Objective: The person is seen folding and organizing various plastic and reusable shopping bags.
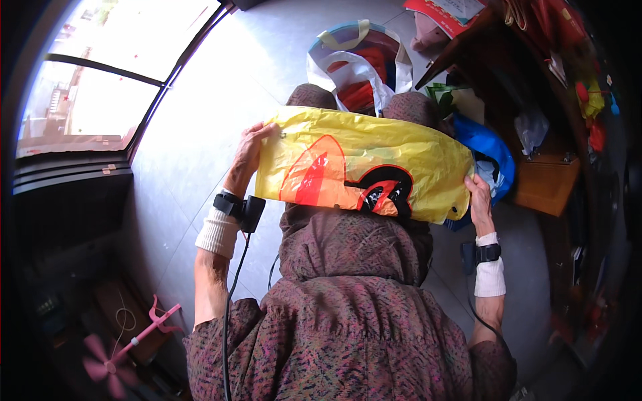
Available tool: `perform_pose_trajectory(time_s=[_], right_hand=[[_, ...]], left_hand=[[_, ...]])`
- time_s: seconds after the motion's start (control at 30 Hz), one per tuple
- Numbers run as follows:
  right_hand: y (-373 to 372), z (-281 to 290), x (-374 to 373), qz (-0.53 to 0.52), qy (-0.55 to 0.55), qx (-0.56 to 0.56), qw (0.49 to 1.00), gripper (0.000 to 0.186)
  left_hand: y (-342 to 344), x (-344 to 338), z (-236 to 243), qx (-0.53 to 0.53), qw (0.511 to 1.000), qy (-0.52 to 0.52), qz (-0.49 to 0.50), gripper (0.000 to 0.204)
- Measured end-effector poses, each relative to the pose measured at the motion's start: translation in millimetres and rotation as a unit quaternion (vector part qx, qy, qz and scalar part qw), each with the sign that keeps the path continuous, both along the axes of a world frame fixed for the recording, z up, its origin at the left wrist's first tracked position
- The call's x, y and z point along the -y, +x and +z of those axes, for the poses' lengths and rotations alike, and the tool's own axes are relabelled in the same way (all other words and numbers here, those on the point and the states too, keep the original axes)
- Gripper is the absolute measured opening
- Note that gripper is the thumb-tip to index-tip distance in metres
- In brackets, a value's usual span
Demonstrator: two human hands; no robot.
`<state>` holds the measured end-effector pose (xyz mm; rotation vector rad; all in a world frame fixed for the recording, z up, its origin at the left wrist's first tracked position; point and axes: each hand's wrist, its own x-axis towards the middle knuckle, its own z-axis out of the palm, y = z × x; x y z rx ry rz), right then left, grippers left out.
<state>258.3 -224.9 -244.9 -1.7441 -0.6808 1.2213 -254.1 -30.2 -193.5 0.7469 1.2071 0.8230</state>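
A crinkled, shiny yellow plastic sheet [435, 164] is stretched flat across my lap. It looks folded into a long strip, with an orange ear-like shape and a black-outlined cartoon eye printed on it. At its upper left corner my left hand [250, 148] grips the edge between thumb and fingers. My right hand [479, 196] pinches the lower right end. The sheet slopes slightly down toward the right and covers part of my thighs. Whether it is a bag or an inflatable cannot be told.
Beyond my knees stands a white-handled bag [401, 70] with red things inside. A blue bag [498, 150] is beside my right knee, near an open wooden cabinet door [548, 184]. A pink toy-like fan [110, 364] is at lower left. A window [80, 103] lies far left.
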Motion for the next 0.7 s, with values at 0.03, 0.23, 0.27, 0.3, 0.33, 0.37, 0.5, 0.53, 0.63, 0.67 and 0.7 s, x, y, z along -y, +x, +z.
perform_pose_trajectory(time_s=[0.03, 0.23, 0.27, 0.3, 0.33, 0.37, 0.5, 0.53, 0.63, 0.67, 0.7], right_hand=[[1.3, 2.1, -3.1, 0.038, -0.011, 0.065, 0.997, 0.014], [-50.4, 144.6, -78.7, 0.126, 0.181, 0.359, 0.907, 0.015], [-61.4, 158.1, -92.2, 0.194, 0.257, 0.391, 0.862, 0.014], [-83.6, 172.6, -107.9, 0.247, 0.285, 0.347, 0.859, 0.014], [-91.1, 171.9, -124.6, 0.305, 0.380, 0.370, 0.791, 0.018], [-116.6, 178.8, -139.1, 0.359, 0.379, 0.333, 0.786, 0.023], [-184.5, 227.5, -176.0, 0.435, 0.426, 0.216, 0.763, 0.040], [-196.3, 244.1, -178.8, 0.439, 0.418, 0.193, 0.771, 0.041], [-202.9, 260.8, -191.4, 0.439, 0.456, 0.153, 0.759, 0.038], [-199.0, 270.1, -194.6, 0.460, 0.415, 0.178, 0.764, 0.033], [-195.2, 271.7, -197.2, 0.455, 0.411, 0.150, 0.776, 0.028]], left_hand=[[1.4, 2.4, 0.2, 0.000, 1.000, 0.001, -0.002, 0.020], [-8.0, 10.4, 71.8, -0.090, 0.987, 0.134, -0.004, 0.015], [5.5, 8.1, 75.8, -0.035, 0.989, 0.142, -0.017, 0.014], [17.6, 8.5, 85.4, -0.067, 0.986, 0.147, -0.033, 0.013], [34.4, 5.6, 97.5, -0.041, 0.977, 0.194, -0.081, 0.012], [36.3, 4.3, 102.0, -0.102, 0.948, 0.279, -0.116, 0.009], [72.7, 11.3, 189.0, -0.245, 0.837, 0.442, -0.211, 0.015], [73.1, 11.0, 203.0, -0.247, 0.832, 0.455, -0.200, 0.015], [76.2, 6.3, 228.6, -0.264, 0.789, 0.511, -0.217, 0.017], [79.7, 1.7, 236.9, -0.282, 0.760, 0.541, -0.222, 0.018], [83.2, -3.4, 242.7, -0.299, 0.732, 0.568, -0.228, 0.019]])
